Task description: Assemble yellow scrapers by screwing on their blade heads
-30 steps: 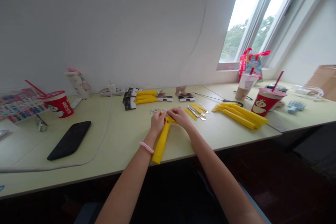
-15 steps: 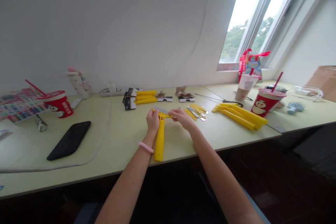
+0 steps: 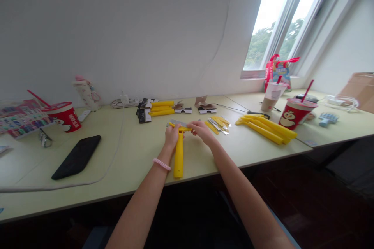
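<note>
Looking along the pale desk from the left end, an onlooker meets a box of coloured pens, a red paper cup with a straw, a small clip and a black phone lying flat, with a white bottle back by the wall, not far from a power strip. Next come stacked black cards and a few yellow handles lying side by side. Directly in front of the person, near the desk's front edge, is the yellow plastic scraper, its long handle pointing back toward the person and a metal blade along the far side of its crosswise head. The left hand, a pink hair tie on its wrist, has its fingers curled closed around the head where it meets the handle. The right hand comes in from the side, its fingertips pinched on the head's right end. Just beyond lie loose metal blades, then a heap of yellow handles, a milky tea cup by the window, a second red cup, a blue plastic piece and a cardboard box.
</note>
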Motion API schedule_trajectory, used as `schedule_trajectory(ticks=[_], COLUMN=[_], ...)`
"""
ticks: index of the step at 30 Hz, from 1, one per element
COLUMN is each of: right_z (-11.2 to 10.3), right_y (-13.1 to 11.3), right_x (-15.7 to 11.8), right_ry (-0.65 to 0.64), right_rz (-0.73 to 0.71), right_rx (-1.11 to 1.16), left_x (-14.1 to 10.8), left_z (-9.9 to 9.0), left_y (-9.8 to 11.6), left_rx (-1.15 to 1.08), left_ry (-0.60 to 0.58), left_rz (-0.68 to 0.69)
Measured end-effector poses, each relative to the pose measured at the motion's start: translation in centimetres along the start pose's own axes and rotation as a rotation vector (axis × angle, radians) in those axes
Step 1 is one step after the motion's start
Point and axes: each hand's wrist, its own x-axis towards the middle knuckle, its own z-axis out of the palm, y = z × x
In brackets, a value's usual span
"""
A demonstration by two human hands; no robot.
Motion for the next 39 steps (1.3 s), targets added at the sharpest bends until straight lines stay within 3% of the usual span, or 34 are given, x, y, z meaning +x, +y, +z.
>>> schedule_trajectory(ticks=[3, 7, 11, 15, 24, 27, 30, 34, 39], right_z=[-0.5, -3.4, -7.3, -9.2, -9.6, -9.9, -9.9, -9.3, -6.7], right_y=[0.9, 2.4, 3.7, 4.2, 4.7, 4.5, 4.0, 2.9, 1.4], right_x=[0.9, 1.7, 1.3, 0.6, 0.8, 1.1, 1.3, 1.1, 0.2], right_ry=[0.144, 0.507, 0.683, 0.702, 0.769, 0.795, 0.778, 0.579, 0.299], right_rz=[-0.066, -0.115, 0.121, 0.324, 0.299, 0.217, 0.095, -0.011, -0.072], right_rx=[-0.149, -0.69, -1.042, -1.078, -0.853, -0.545, -0.04, 0.464, 0.457], left_x=[0.2, 0.4, 0.5, 0.3, 0.6, 0.7, 0.7, 0.5, -0.1], left_z=[0.0, -0.1, -0.1, -0.2, -0.4, -0.2, 0.0, 0.3, 0.6], left_y=[-0.1, -0.4, -0.4, -0.3, -1.1, -1.1, -0.9, -0.8, -1.1], left_rx=[-0.004, -0.002, -0.019, 0.035, 0.027, 0.015, 0.007, 0.008, 0.006], left_ry=[0.044, 0.077, 0.06, 0.038, -0.013, -0.005, -0.028, -0.121, -0.274], left_rz=[-0.007, -0.044, -0.058, -0.031, 0.005, -0.041, -0.07, -0.099, -0.158])
